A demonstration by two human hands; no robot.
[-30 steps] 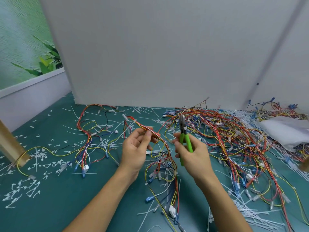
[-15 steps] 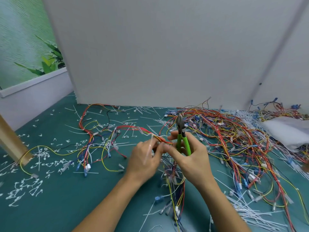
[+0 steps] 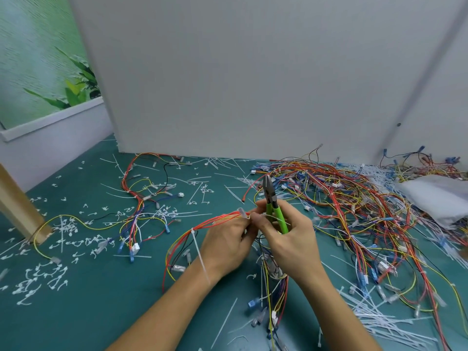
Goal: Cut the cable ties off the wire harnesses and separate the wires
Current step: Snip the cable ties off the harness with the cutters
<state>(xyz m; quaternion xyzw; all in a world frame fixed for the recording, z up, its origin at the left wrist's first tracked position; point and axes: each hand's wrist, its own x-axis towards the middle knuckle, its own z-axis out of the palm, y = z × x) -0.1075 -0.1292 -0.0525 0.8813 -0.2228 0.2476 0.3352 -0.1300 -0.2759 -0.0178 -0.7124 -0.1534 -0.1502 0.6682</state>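
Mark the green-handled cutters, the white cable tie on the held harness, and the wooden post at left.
Green-handled cutters (image 3: 270, 192): head view, on the metal head above the handles.
White cable tie (image 3: 199, 252): head view, on its loose tail.
Wooden post (image 3: 17, 206): head view, on its front face.

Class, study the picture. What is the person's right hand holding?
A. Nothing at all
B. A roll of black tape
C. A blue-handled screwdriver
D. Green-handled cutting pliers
D: the right hand grips the green-handled cutting pliers, metal nose pointing up and away, while the left hand holds the red-and-orange wire bundle.
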